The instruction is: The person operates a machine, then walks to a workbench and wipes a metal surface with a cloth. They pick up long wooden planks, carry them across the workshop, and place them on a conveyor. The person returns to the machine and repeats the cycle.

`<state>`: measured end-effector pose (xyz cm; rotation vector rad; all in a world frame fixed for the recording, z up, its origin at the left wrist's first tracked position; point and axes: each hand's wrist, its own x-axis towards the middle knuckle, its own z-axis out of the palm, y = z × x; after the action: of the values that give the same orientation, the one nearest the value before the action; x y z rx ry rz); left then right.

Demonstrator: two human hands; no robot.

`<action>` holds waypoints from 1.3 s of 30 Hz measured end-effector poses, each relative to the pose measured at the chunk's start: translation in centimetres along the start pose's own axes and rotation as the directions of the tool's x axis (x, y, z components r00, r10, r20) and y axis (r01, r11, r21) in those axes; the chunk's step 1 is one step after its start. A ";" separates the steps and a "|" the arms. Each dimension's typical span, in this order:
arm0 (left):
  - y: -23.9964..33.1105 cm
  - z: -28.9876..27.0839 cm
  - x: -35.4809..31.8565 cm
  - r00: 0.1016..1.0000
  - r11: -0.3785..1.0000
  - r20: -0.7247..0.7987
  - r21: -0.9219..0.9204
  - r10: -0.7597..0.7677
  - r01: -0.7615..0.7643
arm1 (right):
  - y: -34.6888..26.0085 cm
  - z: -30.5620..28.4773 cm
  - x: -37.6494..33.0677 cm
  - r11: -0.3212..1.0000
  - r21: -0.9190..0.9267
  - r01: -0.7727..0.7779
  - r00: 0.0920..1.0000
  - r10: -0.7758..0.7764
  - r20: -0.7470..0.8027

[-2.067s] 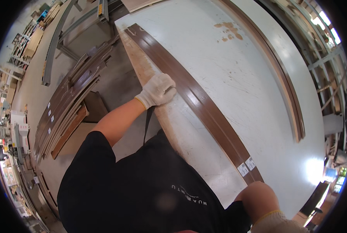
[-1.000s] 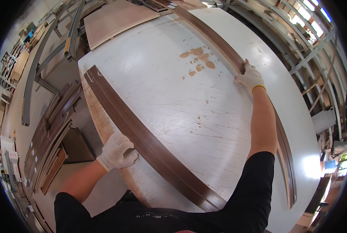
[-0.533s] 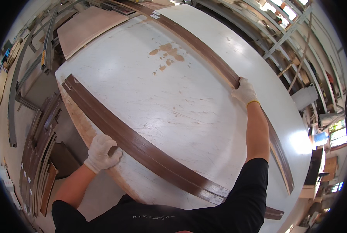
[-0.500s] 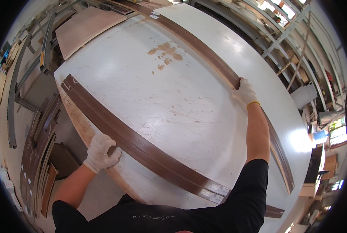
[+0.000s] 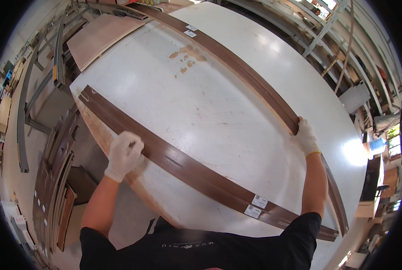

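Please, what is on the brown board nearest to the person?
The grooved brown board bears two white labels. Parts behind the left gloved hand and black right sleeve cannot be seen.

Grey metal frame point(image 5: 22, 135) at left; pinkish panel point(image 5: 103, 38) nearby (pale edge); loaded shelving point(image 5: 325, 28) at right.

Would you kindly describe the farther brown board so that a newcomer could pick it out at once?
Start at the large white table. Past the tan patches on its top lies the farther brown board, long and narrow. Unlike the nearer brown board, it has the right hand on it.
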<state>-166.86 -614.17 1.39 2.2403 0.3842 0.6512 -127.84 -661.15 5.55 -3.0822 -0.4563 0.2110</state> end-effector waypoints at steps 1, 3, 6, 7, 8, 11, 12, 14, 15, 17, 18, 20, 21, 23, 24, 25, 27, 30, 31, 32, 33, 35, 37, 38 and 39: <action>1.0 0.6 1.0 0.999 0.998 -0.036 -0.057 -0.004 0.002 | 0.8 0.1 -1.6 1.000 -0.011 -0.025 1.000 0.025 0.015; 2.7 2.5 3.5 0.984 0.971 -0.028 -0.167 -0.179 0.172 | 2.6 0.4 -5.3 1.000 0.004 -0.013 1.000 0.013 0.009; 4.5 7.4 9.2 0.844 0.526 0.232 -0.693 -0.484 0.492 | 5.8 1.6 -14.3 0.999 0.029 0.046 0.995 -0.043 -0.086; 5.2 9.4 10.8 0.797 0.303 0.323 -0.799 -0.510 0.519 | 6.9 2.1 -18.9 0.996 -0.025 0.090 0.977 -0.093 -0.192; 5.8 11.4 12.2 0.760 0.185 0.387 -0.819 -0.522 0.544 | 8.2 2.2 -23.4 0.997 -0.022 0.069 0.982 -0.072 -0.177; 8.5 17.4 13.9 0.794 0.026 0.350 -0.909 -0.497 0.417 | 11.4 2.3 -37.9 0.993 -0.041 0.107 0.968 -0.113 -0.223; 9.6 19.0 13.3 0.826 0.006 0.305 -0.937 -0.473 0.349 | 12.2 2.5 -42.6 0.993 -0.039 0.115 0.954 -0.122 -0.272; 11.9 21.2 10.4 0.884 0.054 0.254 -0.953 -0.393 0.297 | 13.9 2.8 -50.3 0.992 -0.128 -0.023 0.956 -0.015 -0.292; 13.2 22.1 8.5 0.871 0.072 0.252 -0.948 -0.422 0.309 | 14.6 2.9 -53.7 0.960 -0.229 -0.161 0.961 0.100 -0.259; 15.7 23.7 3.8 0.869 0.032 0.291 -0.943 -0.401 0.331 | 17.1 4.4 -57.5 0.961 -0.243 -0.130 0.871 -0.007 -0.491; 16.9 24.2 2.0 0.847 0.003 0.363 -0.919 -0.389 0.395 | 18.2 4.8 -59.4 0.948 -0.250 -0.199 0.871 0.054 -0.488; 19.2 25.0 -1.2 0.823 -0.074 0.429 -0.898 -0.373 0.434 | 21.3 5.8 -61.5 0.928 -0.311 -0.204 0.745 -0.060 -0.665; 20.3 25.5 -2.3 0.828 -0.119 0.426 -0.903 -0.366 0.412 | 22.5 6.3 -62.1 0.917 -0.341 -0.208 0.659 -0.126 -0.741; 22.1 25.7 -4.1 0.853 -0.197 0.440 -0.896 -0.280 0.398 | 24.8 5.9 -64.1 0.922 -0.315 -0.223 0.741 -0.050 -0.670; 22.9 25.6 -4.7 0.870 -0.222 0.452 -0.885 -0.196 0.410 | 25.7 5.7 -64.7 0.918 -0.336 -0.209 0.743 -0.074 -0.665; 23.7 25.5 -5.2 0.862 -0.218 0.467 -0.878 -0.196 0.426 | 26.6 5.4 -64.9 0.914 -0.358 -0.192 0.750 -0.099 -0.654; 25.1 25.0 -6.1 0.870 -0.248 0.470 -0.869 -0.148 0.427 | 28.0 4.9 -64.9 0.916 -0.355 -0.185 0.746 -0.104 -0.658; 26.8 23.6 -7.3 0.871 -0.201 0.461 -0.882 -0.170 0.427 | 29.3 4.4 -64.0 0.931 -0.339 -0.135 0.744 -0.131 -0.655; 27.2 23.1 -7.6 0.875 -0.180 0.453 -0.887 -0.172 0.424 | 29.5 4.4 -63.6 0.935 -0.336 -0.112 0.743 -0.146 -0.653; 27.4 22.5 -7.9 0.889 -0.244 0.439 -0.883 -0.129 0.400 | 29.6 4.5 -63.3 0.942 -0.315 -0.117 0.765 -0.116 -0.633; 27.7 22.0 -8.1 0.857 -0.213 0.451 -0.889 -0.249 0.405 | 29.8 4.6 -63.0 0.948 -0.293 -0.124 0.788 -0.085 -0.610; 27.6 20.9 -8.6 0.852 -0.167 0.421 -0.907 -0.311 0.387 | 29.7 4.8 -62.7 0.956 -0.271 -0.114 0.827 -0.061 -0.560; 27.0 20.0 -9.0 0.808 -0.158 0.419 -0.908 -0.415 0.389 | 29.8 5.2 -62.4 0.960 -0.270 -0.076 0.853 -0.078 -0.516; 26.6 19.5 -9.2 0.794 -0.148 0.408 -0.911 -0.450 0.385 | 29.9 5.4 -62.2 0.963 -0.231 -0.137 0.895 0.021 -0.447; 26.0 19.1 -9.4 0.775 -0.149 0.404 -0.912 -0.486 0.382 | 30.1 5.6 -61.8 0.963 -0.240 -0.124 0.908 0.013 -0.418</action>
<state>-162.02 -647.07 6.40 0.5195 0.4750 0.3602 -178.59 -707.86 6.92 -3.2605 -0.3792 -0.5413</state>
